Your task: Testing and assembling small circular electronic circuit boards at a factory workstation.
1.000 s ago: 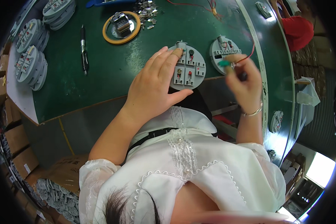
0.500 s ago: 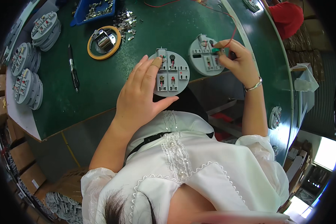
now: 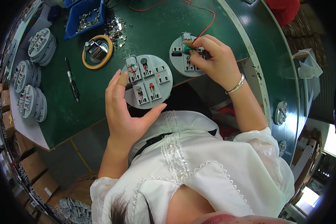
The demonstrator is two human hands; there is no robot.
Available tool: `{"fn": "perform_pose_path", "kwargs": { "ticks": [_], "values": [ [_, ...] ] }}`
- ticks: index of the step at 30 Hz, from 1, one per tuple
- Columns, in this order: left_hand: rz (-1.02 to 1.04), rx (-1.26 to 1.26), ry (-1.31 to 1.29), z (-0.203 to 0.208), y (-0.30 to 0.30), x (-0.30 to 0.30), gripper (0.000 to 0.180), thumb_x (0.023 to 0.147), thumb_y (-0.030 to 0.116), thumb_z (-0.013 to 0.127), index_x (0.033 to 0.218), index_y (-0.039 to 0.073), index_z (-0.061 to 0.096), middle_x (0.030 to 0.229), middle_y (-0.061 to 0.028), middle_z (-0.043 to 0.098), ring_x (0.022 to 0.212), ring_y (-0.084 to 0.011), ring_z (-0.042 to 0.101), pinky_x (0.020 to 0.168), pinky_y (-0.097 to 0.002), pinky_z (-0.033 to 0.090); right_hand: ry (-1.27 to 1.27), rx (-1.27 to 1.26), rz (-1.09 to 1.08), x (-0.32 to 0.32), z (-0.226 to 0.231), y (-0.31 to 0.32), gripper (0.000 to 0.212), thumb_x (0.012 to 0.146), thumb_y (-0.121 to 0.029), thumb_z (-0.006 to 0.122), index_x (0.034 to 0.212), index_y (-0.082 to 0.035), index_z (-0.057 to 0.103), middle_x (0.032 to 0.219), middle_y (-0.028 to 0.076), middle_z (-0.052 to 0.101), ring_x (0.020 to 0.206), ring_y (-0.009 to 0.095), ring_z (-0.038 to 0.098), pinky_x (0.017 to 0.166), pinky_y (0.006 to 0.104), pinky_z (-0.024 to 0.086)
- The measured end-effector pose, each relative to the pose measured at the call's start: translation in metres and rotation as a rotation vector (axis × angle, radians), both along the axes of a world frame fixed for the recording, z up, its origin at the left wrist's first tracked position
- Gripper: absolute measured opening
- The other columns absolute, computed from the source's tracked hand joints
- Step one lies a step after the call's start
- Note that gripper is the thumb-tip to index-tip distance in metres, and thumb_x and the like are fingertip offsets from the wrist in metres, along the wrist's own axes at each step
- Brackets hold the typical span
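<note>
A grey round board (image 3: 161, 93) with small electrical parts on it sits at the table's front edge, tilted a little. My left hand (image 3: 125, 119) curves around its left side, fingers at the left rim and thumb by the lower edge. To the right lies a second grey round board (image 3: 177, 63), partly covered by my right hand (image 3: 219, 61). That hand pinches a green alligator clip (image 3: 187, 48) on a red wire (image 3: 210, 23). The clip is over the second board's parts; whether it grips one is hidden by my fingers.
Stacked grey boards (image 3: 41, 46) stand along the left edge. A pen (image 3: 71, 80), an orange-ringed roll (image 3: 109, 58) with a metal piece in it, loose metal clips (image 3: 116, 30) and a blue bin (image 3: 71, 31) lie on the green table (image 3: 89, 93).
My left hand has shifted left with the first board, which now looks tilted and nearer. My right hand has moved left over the second board, still pinching the green clip.
</note>
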State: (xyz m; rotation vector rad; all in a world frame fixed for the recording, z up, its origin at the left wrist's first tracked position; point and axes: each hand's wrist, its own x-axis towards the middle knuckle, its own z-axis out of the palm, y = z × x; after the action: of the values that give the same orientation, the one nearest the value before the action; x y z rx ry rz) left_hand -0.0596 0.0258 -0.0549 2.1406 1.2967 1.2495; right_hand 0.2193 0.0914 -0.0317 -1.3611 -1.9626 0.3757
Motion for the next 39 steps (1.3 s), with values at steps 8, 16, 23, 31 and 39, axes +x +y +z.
{"fn": "perform_pose_path", "kwargs": {
  "ticks": [8,16,23,31,39],
  "values": [
    [-0.017,0.258,-0.155,0.021,0.006,0.011,0.1,0.066,0.029,0.098,0.145,0.0,0.046,0.14,-0.0269,0.05,0.133,-0.045,0.05,0.11,-0.0527,0.044,0.127,-0.103,-0.166,-0.008,0.056,-0.049,0.028,0.084,-0.011,0.075,0.111,-0.004,0.071,0.101,0.002,0.072,0.088,0.012,0.071,0.077,0.0275,0.056],
    [-0.056,0.235,0.352,0.059,0.021,0.033,0.098,0.08,0.042,0.089,0.152,-0.001,0.039,0.156,-0.0253,0.04,0.146,-0.044,0.039,0.12,-0.0555,0.031,0.575,-0.317,-0.195,0.052,0.072,-0.046,0.042,0.094,-0.02,0.072,0.129,0.001,0.065,0.105,0.003,0.071,0.087,0.007,0.064,0.077,0.0233,0.052],
    [0.284,0.197,0.627,0.029,0.092,-0.046,0.064,0.103,0.038,0.062,0.147,-0.005,0.045,0.16,-0.0254,0.038,0.151,-0.043,0.032,0.122,-0.0563,0.027,0.24,-0.193,-0.883,0.328,0.015,-0.022,0.052,0.093,-0.033,0.075,0.131,0.0,0.067,0.102,0.008,0.072,0.093,0.015,0.068,0.081,0.0266,0.053],
    [0.33,0.127,0.69,0.031,0.087,-0.031,0.066,0.103,0.037,0.062,0.15,-0.005,0.043,0.159,-0.0248,0.04,0.151,-0.0429,0.033,0.122,-0.0552,0.027,-0.143,0.034,-0.367,0.1,0.05,-0.015,0.031,0.088,-0.023,0.073,0.116,-0.01,0.075,0.112,0.011,0.071,0.095,0.029,0.069,0.084,0.0371,0.055],
    [-0.158,0.079,0.256,0.031,0.048,0.082,0.092,0.085,0.04,0.083,0.152,-0.005,0.039,0.154,-0.0296,0.044,0.146,-0.0442,0.041,0.119,-0.0528,0.034,0.018,-0.011,0.073,0.008,0.028,-0.002,0.025,0.084,-0.017,0.076,0.106,-0.008,0.073,0.097,0.008,0.069,0.082,0.024,0.07,0.074,0.0343,0.057]
  ]
}}
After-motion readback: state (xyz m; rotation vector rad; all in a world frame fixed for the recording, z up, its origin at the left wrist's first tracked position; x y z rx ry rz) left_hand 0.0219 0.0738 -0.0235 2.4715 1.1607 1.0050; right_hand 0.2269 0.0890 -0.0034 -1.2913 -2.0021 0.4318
